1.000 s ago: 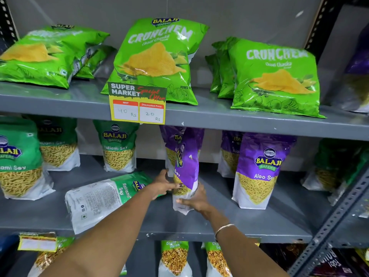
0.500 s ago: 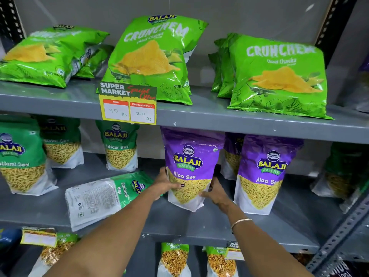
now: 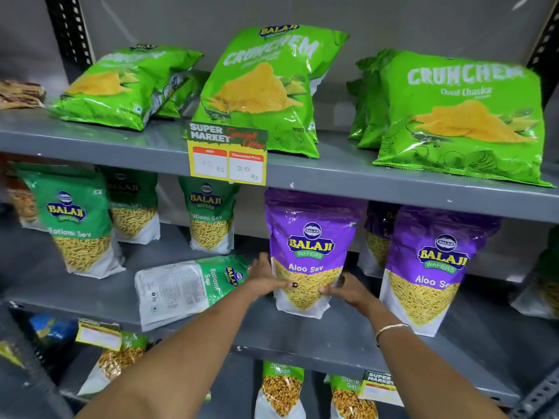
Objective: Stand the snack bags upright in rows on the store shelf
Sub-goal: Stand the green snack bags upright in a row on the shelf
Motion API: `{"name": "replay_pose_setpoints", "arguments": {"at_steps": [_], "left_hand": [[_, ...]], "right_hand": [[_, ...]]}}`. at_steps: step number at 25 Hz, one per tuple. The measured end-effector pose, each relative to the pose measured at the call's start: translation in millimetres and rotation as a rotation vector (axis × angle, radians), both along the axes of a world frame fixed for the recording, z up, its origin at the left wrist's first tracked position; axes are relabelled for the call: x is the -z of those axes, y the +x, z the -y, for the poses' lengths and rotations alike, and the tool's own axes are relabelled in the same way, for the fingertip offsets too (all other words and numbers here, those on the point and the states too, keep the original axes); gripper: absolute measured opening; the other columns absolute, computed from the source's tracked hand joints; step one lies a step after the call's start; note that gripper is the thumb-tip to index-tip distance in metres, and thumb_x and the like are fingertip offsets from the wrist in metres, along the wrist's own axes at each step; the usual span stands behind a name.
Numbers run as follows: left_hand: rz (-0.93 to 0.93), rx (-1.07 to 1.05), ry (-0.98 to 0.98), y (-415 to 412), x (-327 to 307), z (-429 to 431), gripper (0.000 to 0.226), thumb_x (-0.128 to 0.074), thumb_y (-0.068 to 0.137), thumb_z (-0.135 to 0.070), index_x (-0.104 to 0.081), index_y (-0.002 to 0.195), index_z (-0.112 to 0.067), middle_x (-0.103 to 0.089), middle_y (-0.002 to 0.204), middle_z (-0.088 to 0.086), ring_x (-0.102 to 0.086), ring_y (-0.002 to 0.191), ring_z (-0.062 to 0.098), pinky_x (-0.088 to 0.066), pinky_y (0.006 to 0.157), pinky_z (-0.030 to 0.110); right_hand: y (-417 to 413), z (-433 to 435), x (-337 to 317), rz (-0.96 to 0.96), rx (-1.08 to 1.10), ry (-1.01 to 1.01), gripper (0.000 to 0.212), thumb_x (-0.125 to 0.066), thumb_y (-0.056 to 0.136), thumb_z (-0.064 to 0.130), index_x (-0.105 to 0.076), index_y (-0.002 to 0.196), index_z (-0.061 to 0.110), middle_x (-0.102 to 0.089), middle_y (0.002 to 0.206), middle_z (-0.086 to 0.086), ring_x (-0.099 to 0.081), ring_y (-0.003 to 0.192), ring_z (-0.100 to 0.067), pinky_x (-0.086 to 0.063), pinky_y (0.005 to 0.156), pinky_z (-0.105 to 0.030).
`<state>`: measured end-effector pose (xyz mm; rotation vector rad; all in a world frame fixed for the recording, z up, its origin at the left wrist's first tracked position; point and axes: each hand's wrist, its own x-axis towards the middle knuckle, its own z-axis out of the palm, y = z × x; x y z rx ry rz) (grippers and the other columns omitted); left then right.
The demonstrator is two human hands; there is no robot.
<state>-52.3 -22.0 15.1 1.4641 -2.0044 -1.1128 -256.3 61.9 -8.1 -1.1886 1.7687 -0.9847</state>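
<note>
A purple Aloo Sev bag (image 3: 308,237) stands upright, face forward, on the grey middle shelf (image 3: 332,337). My left hand (image 3: 266,279) grips its lower left side and my right hand (image 3: 348,290) grips its lower right side. A second purple Aloo Sev bag (image 3: 429,267) stands to its right, with another one (image 3: 376,234) behind. A green Ratlami Sev bag (image 3: 187,287) lies flat just left of my left hand. Three green Ratlami Sev bags (image 3: 78,225) stand upright further left.
The upper shelf (image 3: 363,179) holds green Crunchem chip bags (image 3: 459,116), some leaning, one lying at the left. A yellow price tag (image 3: 227,154) hangs from its edge. Chana bags (image 3: 281,388) stand on the shelf below. A slotted upright (image 3: 541,397) is at the bottom right.
The purple bag was turned from edge-on to face forward and set upright between my hands. The view has shifted so the shelves sit further right.
</note>
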Motion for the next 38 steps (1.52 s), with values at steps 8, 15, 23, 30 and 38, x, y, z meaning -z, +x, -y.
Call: {"name": "replay_pose_setpoints", "arguments": {"at_steps": [8, 15, 23, 30, 38], "left_hand": [[0.477, 0.181, -0.09, 176, -14, 114, 0.048, -0.048, 0.089, -0.045, -0.051, 0.129, -0.017, -0.059, 0.111, 0.015, -0.06, 0.09, 0.029, -0.047, 0.075, 0.033], [0.146, 0.168, 0.392, 254, 11, 131, 0.047, -0.049, 0.089, -0.045, -0.048, 0.123, -0.012, -0.06, 0.125, 0.01, -0.059, 0.112, 0.023, -0.053, 0.086, 0.033], [-0.003, 0.352, 0.511, 277, 9, 139, 0.028, -0.073, 0.076, -0.017, -0.049, 0.09, -0.013, -0.057, 0.088, 0.0, -0.056, 0.081, 0.012, -0.049, 0.069, 0.025], [-0.118, 0.24, 0.165, 255, -4, 133, 0.046, -0.078, 0.067, -0.001, -0.054, 0.106, -0.004, -0.063, 0.105, 0.003, -0.056, 0.098, 0.018, -0.047, 0.065, 0.014], [-0.192, 0.0, 0.029, 239, 38, 144, 0.066, -0.085, 0.055, -0.001, -0.053, 0.112, -0.004, -0.064, 0.121, 0.019, -0.054, 0.095, 0.017, -0.042, 0.075, 0.026]], "right_hand": [[91, 15, -17, -0.005, -0.048, 0.743, 0.045, -0.047, 0.09, 0.032, -0.066, 0.055, 0.012, -0.066, 0.042, 0.0, -0.063, 0.039, -0.012, -0.048, 0.046, -0.021], [253, 73, 24, 0.55, 0.541, 0.23, 0.033, -0.048, 0.091, 0.036, -0.044, 0.067, 0.013, -0.046, 0.063, -0.007, -0.047, 0.05, -0.018, -0.037, 0.05, -0.025], [271, 78, -33, 0.58, 0.722, -0.108, 0.028, -0.054, 0.088, 0.002, -0.049, 0.061, 0.011, -0.053, 0.023, 0.005, -0.048, 0.018, -0.005, -0.042, 0.028, -0.015], [259, 117, -97, 0.335, 0.574, -0.305, 0.013, -0.068, 0.079, 0.003, -0.056, 0.075, 0.007, -0.072, 0.067, -0.008, -0.062, 0.053, -0.012, -0.058, 0.06, -0.033], [248, 145, -60, 0.118, 0.544, -0.378, 0.021, -0.074, 0.073, 0.015, -0.059, 0.061, 0.019, -0.065, 0.077, -0.011, -0.062, 0.074, -0.02, -0.055, 0.067, -0.037]]}}
